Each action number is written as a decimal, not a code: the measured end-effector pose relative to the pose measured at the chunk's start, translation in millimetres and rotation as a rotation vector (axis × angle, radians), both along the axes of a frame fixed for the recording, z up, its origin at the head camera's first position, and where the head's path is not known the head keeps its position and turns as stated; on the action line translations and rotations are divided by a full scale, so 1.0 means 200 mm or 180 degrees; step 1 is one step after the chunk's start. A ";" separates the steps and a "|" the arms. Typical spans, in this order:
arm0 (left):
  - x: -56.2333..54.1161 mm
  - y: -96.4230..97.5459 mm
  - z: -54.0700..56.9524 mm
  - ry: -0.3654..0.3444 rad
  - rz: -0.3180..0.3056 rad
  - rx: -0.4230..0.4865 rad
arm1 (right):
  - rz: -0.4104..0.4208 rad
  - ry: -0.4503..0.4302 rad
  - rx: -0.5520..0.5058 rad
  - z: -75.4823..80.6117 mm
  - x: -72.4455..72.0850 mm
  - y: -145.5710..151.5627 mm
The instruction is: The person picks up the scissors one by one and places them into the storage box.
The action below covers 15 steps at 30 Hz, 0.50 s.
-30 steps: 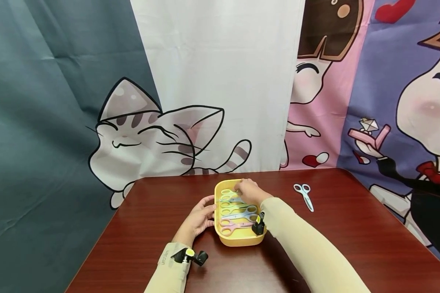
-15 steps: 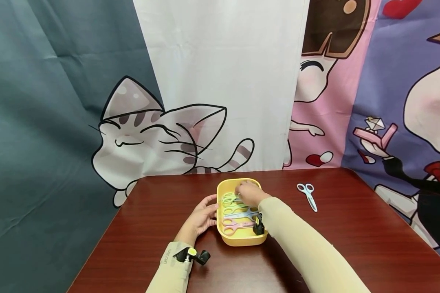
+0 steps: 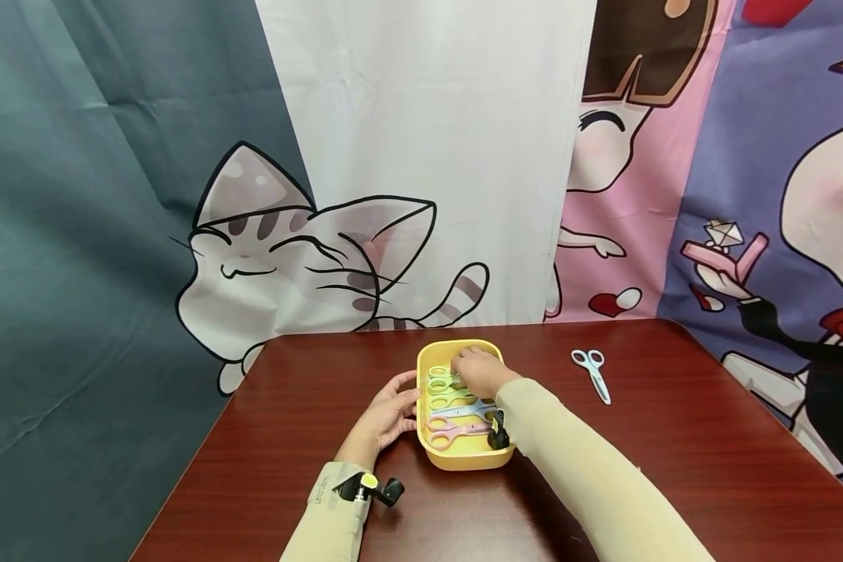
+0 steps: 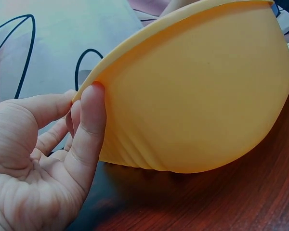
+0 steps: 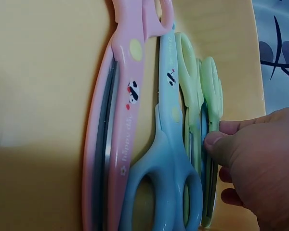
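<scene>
At the left, a printed cat showed on the backdrop behind the tabletop. The left hand kept a loose grip, its fingers apart and touching the yellow tray at wall and rim. Inside lay pink scissors nearest the person, with blue scissors just beyond. The right hand was in the tray, its grip narrow, pinching green scissors near the far wall. Farther right, pale scissors lay apart on the tabletop.
</scene>
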<state>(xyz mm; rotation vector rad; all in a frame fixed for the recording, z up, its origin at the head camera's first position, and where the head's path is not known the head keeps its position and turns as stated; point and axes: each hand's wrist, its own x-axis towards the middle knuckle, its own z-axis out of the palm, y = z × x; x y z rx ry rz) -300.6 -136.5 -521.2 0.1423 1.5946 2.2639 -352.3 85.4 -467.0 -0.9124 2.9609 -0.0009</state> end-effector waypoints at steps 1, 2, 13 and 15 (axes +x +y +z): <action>0.00 0.00 0.00 -0.0001 -0.0005 0.0007 | -0.0006 -0.0003 -0.0005 0.00 0.00 0.00; 0.00 0.00 0.00 0.0000 -0.0011 0.0011 | -0.0009 -0.0005 -0.0007 0.00 0.00 0.00; 0.00 0.00 0.01 0.0012 -0.0014 0.0028 | -0.0028 -0.0029 -0.0097 -0.02 -0.01 0.00; 0.01 0.00 0.02 0.0013 -0.0002 0.0027 | -0.0030 -0.0027 -0.0111 -0.02 -0.01 0.00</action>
